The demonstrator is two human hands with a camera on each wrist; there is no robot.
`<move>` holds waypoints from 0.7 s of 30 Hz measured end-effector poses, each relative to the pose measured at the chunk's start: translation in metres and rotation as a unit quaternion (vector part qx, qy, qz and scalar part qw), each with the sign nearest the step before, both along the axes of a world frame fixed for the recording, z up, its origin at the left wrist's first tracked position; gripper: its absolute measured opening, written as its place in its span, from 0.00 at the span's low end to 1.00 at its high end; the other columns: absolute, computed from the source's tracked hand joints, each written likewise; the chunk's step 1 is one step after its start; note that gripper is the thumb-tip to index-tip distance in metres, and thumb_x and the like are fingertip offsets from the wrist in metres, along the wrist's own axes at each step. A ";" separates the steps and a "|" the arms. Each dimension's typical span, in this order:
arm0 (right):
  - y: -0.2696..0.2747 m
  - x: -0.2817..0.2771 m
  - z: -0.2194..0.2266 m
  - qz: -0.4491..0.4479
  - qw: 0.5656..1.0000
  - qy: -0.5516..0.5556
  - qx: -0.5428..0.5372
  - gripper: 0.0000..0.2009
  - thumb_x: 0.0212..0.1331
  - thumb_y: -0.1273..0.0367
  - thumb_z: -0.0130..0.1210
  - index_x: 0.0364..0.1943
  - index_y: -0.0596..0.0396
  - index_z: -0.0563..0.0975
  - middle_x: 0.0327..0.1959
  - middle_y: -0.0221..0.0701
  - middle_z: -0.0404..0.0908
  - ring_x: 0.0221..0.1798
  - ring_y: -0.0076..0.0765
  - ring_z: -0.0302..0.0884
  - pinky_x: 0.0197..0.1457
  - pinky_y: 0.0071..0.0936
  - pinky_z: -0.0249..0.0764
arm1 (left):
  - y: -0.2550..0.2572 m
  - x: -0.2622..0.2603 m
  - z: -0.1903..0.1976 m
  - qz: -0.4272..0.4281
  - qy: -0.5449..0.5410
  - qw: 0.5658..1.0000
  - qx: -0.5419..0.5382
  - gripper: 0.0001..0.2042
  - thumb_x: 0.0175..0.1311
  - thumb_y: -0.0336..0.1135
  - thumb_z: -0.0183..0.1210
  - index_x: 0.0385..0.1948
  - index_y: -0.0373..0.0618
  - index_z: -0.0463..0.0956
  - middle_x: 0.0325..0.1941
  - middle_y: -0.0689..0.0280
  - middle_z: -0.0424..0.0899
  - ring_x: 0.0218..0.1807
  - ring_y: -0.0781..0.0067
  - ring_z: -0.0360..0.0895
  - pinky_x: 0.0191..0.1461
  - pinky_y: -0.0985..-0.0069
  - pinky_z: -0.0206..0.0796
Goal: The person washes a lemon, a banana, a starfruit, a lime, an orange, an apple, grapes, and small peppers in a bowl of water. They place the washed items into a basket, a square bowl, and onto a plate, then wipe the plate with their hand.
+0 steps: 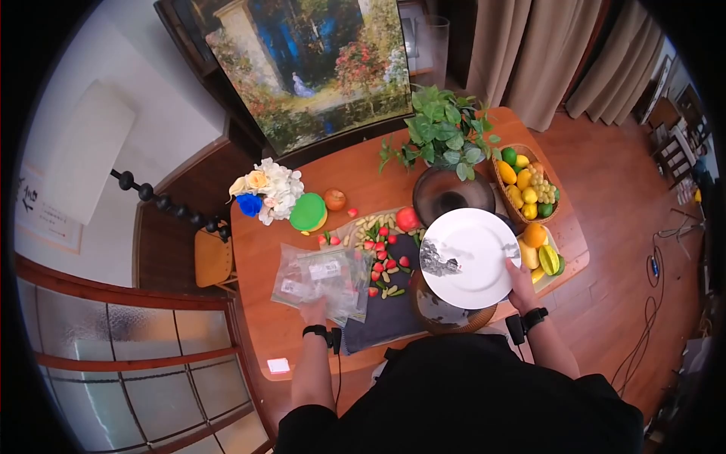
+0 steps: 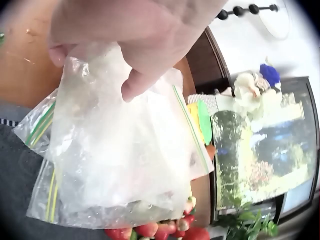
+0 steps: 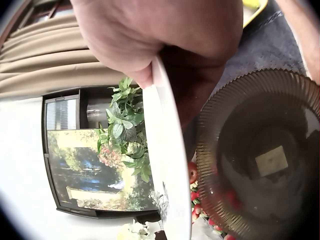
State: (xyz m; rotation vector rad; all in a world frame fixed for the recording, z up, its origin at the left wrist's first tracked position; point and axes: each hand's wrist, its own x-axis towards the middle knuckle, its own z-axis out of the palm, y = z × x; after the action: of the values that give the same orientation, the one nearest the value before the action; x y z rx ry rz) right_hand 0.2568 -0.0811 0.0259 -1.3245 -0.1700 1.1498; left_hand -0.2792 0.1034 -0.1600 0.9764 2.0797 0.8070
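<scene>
My left hand (image 1: 312, 309) pinches several clear zip bags (image 2: 115, 135) by one edge. The bags hang over the left part of a dark grey cloth, and green and yellow seal strips show on them. In my right hand (image 1: 520, 287) I grip the rim of a white plate (image 1: 476, 268) bearing a grey landscape print. My thumb lies on its face and my fingers go behind it. Just beyond its near edge is a ribbed amber glass dish (image 3: 215, 200), partly covered by the plate in the head view. Small red fruits (image 1: 382, 265) and peanuts lie between the hands.
A dark round dish (image 1: 439, 189) sits behind the plate, near a leafy plant (image 1: 450, 132). A fruit basket (image 1: 525, 185) and a tray of fruit (image 1: 541, 257) stand to the right. Flowers (image 1: 268, 189) and a green-lidded tub (image 1: 308, 212) are at the back left.
</scene>
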 end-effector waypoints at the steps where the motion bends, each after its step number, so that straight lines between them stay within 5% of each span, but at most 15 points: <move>1: -0.001 0.001 0.000 -0.001 1.000 0.003 -0.006 0.17 0.69 0.68 0.52 0.59 0.59 0.70 0.53 0.32 0.79 0.51 0.30 0.79 0.56 0.30 0.76 | 0.004 0.000 -0.003 -0.018 0.060 0.996 -0.071 0.23 0.48 0.30 0.71 0.47 0.29 0.75 0.46 0.54 0.82 0.42 0.57 0.82 0.44 0.65 0.77; 2: -0.001 0.001 -0.001 -0.002 1.000 0.002 -0.005 0.17 0.69 0.68 0.52 0.59 0.59 0.70 0.53 0.32 0.79 0.51 0.30 0.79 0.56 0.30 0.76 | 0.003 -0.001 -0.006 -0.019 0.060 0.996 -0.070 0.23 0.48 0.30 0.71 0.47 0.29 0.75 0.46 0.54 0.82 0.42 0.57 0.82 0.44 0.65 0.77; 4: -0.001 0.000 0.002 -0.005 1.000 -0.003 -0.003 0.18 0.69 0.68 0.52 0.59 0.60 0.70 0.53 0.32 0.79 0.51 0.30 0.79 0.56 0.30 0.76 | -0.003 0.008 0.014 -0.038 -0.164 0.985 -0.023 0.24 0.48 0.31 0.70 0.47 0.30 0.75 0.46 0.54 0.81 0.42 0.56 0.82 0.41 0.62 0.77; 5: -0.002 0.000 0.002 -0.007 1.000 -0.003 -0.003 0.18 0.69 0.68 0.52 0.59 0.60 0.70 0.53 0.32 0.79 0.51 0.30 0.79 0.56 0.30 0.76 | -0.001 0.011 0.018 -0.040 -0.164 0.985 -0.023 0.24 0.48 0.31 0.70 0.47 0.30 0.75 0.46 0.54 0.81 0.42 0.56 0.82 0.41 0.62 0.77; 7: -0.004 0.000 0.001 -0.005 1.000 -0.002 0.004 0.18 0.69 0.68 0.52 0.59 0.60 0.70 0.53 0.32 0.79 0.51 0.31 0.79 0.56 0.30 0.76 | 0.004 0.009 0.013 0.036 -0.324 0.941 -0.094 0.23 0.52 0.34 0.69 0.49 0.32 0.74 0.47 0.55 0.80 0.39 0.55 0.81 0.38 0.59 0.76; 8: -0.004 0.000 0.001 -0.006 1.000 -0.002 0.004 0.18 0.69 0.68 0.52 0.59 0.60 0.70 0.53 0.32 0.79 0.51 0.31 0.79 0.56 0.30 0.76 | 0.005 0.008 0.009 0.035 -0.323 0.941 -0.094 0.23 0.52 0.34 0.69 0.49 0.32 0.74 0.47 0.55 0.80 0.39 0.55 0.81 0.38 0.59 0.76; 10: -0.005 0.000 0.002 -0.004 1.000 -0.003 0.011 0.18 0.69 0.68 0.52 0.59 0.60 0.70 0.54 0.32 0.79 0.51 0.31 0.79 0.57 0.30 0.76 | 0.006 0.011 0.011 0.035 -0.318 0.938 -0.134 0.18 0.57 0.39 0.66 0.44 0.37 0.77 0.33 0.62 0.80 0.27 0.71 0.75 0.27 0.72 0.68; 13: -0.006 -0.001 0.002 -0.005 1.000 -0.001 0.000 0.18 0.69 0.68 0.52 0.60 0.60 0.70 0.54 0.32 0.79 0.51 0.30 0.79 0.57 0.30 0.76 | 0.011 0.013 0.003 0.042 -0.387 0.911 -0.139 0.15 0.60 0.42 0.64 0.39 0.40 0.79 0.25 0.66 0.76 0.19 0.73 0.67 0.21 0.75 0.59; 17: -0.009 0.004 -0.010 -0.002 1.000 -0.001 0.006 0.18 0.69 0.69 0.52 0.60 0.60 0.70 0.53 0.32 0.79 0.51 0.30 0.79 0.56 0.29 0.76 | 0.012 0.006 -0.004 -0.020 -0.381 0.912 -0.151 0.15 0.60 0.43 0.63 0.37 0.40 0.78 0.24 0.66 0.75 0.19 0.72 0.68 0.20 0.75 0.58; 21: -0.010 0.005 -0.012 0.001 1.000 -0.001 0.007 0.18 0.69 0.69 0.52 0.60 0.60 0.70 0.54 0.32 0.79 0.51 0.30 0.79 0.56 0.29 0.76 | 0.007 0.018 0.029 -0.025 -0.373 0.907 -0.194 0.12 0.61 0.39 0.61 0.38 0.40 0.77 0.26 0.64 0.78 0.27 0.66 0.75 0.27 0.72 0.67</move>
State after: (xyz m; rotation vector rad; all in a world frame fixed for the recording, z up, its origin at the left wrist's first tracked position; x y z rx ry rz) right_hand 0.2614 -0.0914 0.0144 -1.3132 -0.1804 1.1464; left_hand -0.2610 0.1104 -0.1315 0.3986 1.4481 0.5767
